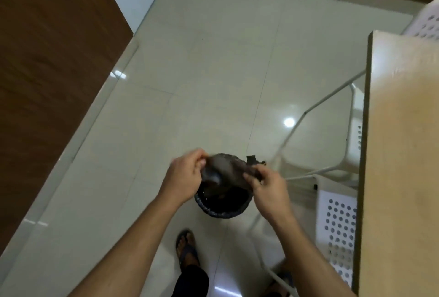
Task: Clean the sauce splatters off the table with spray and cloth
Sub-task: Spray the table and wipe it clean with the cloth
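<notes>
- One wooden wall panel [47,71], dark brown, fills the left of the frame; I see pale glossy floor tiles [202,71] beside it through the centre.
- One left hand [184,172], lower centre, fingers curled and pinching the left edge of the cloth [223,169].
- One cloth, greyish-brown and blurred, stretched between both hands directly above the bin [222,206].
- One bin, small and round with a black liner, on the floor at lower centre, partly hidden by the cloth and hands.
- One sandalled foot [186,246] at the bottom centre, just below the bin.
- One right hand [267,189], right of centre, fingers closed on the cloth's right edge.
- Two white perforated plastic chairs: one [337,230] at lower right, one [427,21] at upper right.
- One table [403,154], light wood, along the right edge; I cannot make out any splatters on it.
</notes>
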